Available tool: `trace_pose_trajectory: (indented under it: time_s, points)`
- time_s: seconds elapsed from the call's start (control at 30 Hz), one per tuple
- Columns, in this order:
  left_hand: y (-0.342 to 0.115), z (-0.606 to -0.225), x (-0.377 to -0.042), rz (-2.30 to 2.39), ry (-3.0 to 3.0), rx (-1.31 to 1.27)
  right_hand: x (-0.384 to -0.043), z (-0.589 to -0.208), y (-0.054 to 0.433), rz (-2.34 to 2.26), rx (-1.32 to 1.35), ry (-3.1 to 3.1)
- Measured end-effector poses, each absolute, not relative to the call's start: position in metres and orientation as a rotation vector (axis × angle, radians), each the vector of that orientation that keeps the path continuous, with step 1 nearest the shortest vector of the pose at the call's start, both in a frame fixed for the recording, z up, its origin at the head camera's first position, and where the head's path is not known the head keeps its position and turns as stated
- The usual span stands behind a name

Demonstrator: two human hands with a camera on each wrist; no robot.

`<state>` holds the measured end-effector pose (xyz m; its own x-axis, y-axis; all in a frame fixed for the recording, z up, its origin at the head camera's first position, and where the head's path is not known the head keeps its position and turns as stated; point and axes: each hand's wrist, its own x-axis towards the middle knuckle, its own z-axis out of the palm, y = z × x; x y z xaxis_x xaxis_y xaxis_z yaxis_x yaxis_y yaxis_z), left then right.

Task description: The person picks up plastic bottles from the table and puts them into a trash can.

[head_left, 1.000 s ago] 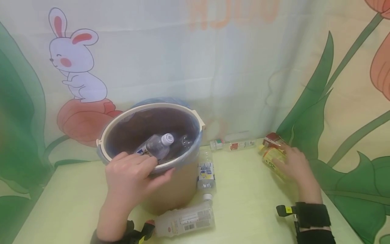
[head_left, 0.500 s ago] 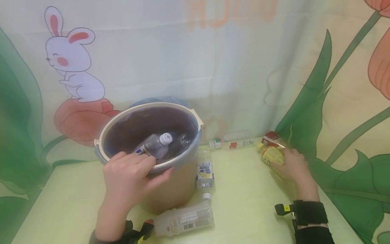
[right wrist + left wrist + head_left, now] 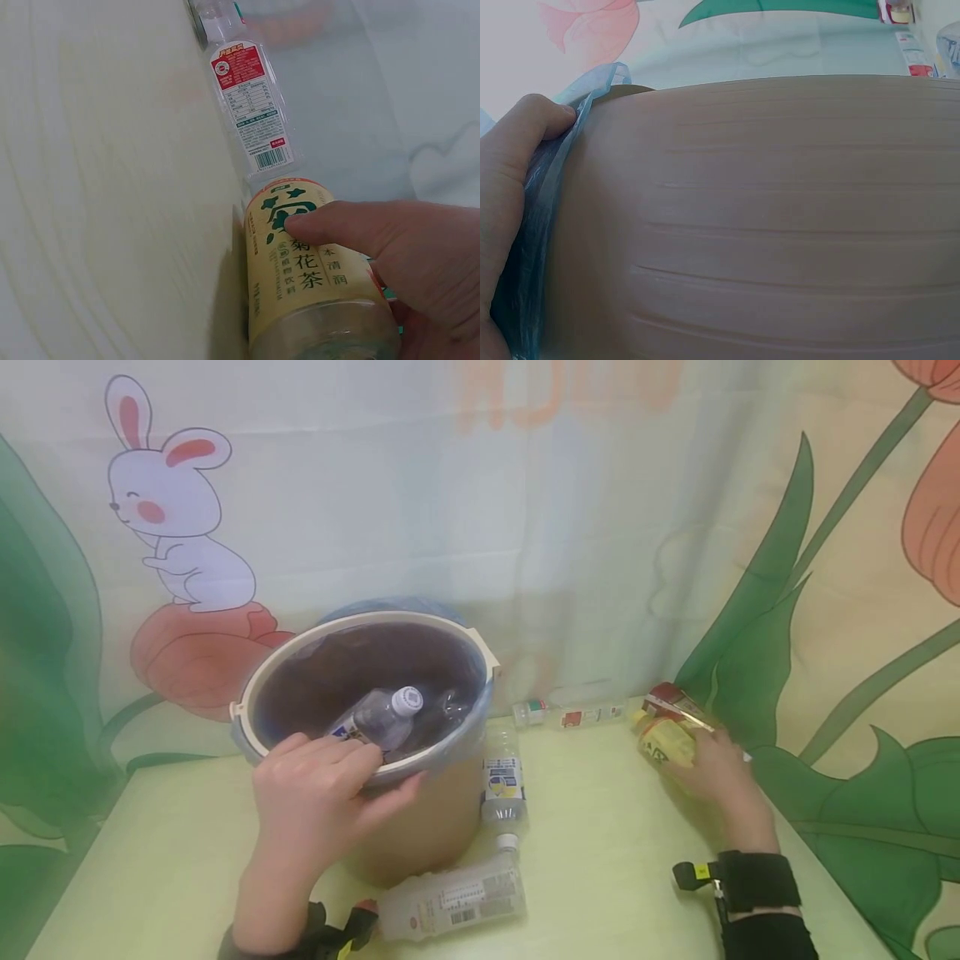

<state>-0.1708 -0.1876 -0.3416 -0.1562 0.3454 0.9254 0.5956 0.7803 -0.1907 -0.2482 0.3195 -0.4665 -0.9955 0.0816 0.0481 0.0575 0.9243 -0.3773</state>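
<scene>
My left hand (image 3: 318, 797) grips the near rim of a tan bin (image 3: 420, 827), over its blue liner (image 3: 536, 217). At the table's back right, my right hand (image 3: 722, 777) holds a plastic tea bottle (image 3: 274, 292) with a yellow label and yellow cap. The thumb lies across the label in the right wrist view, while the other fingers are mostly hidden. Touching or just behind this bottle is a dark red package (image 3: 663, 696). Inside the bin, a clear bottle (image 3: 384, 720) with a white cap leans upward.
Along the back curtain lies a clear bottle (image 3: 585, 717) with a red and white label. Another bottle (image 3: 504, 785), blue-labelled, lies against the bin's right side. A whitish bottle (image 3: 453, 902) lies in front of the bin. A patterned curtain (image 3: 585, 527) bounds the table (image 3: 600, 860).
The right hand has shifted slightly, and its yellow-labelled tea bottle has turned a little in place, with more of the red package showing. The left hand stays on the bin rim.
</scene>
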Motion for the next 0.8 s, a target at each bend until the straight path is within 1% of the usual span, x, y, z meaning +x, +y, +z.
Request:
trace_pose_trajectory:
  time_s: [0.47,0.8]
  points:
    - [-0.188,-0.341,-0.170,-0.260,-1.765,-0.735,-0.253,-0.476,0.322,0.683,-0.085,-2.998]
    - [-0.188,-0.342,-0.171,-0.263,-1.774,-0.736,-0.255,-0.479,0.325,0.770,-0.162,-3.038]
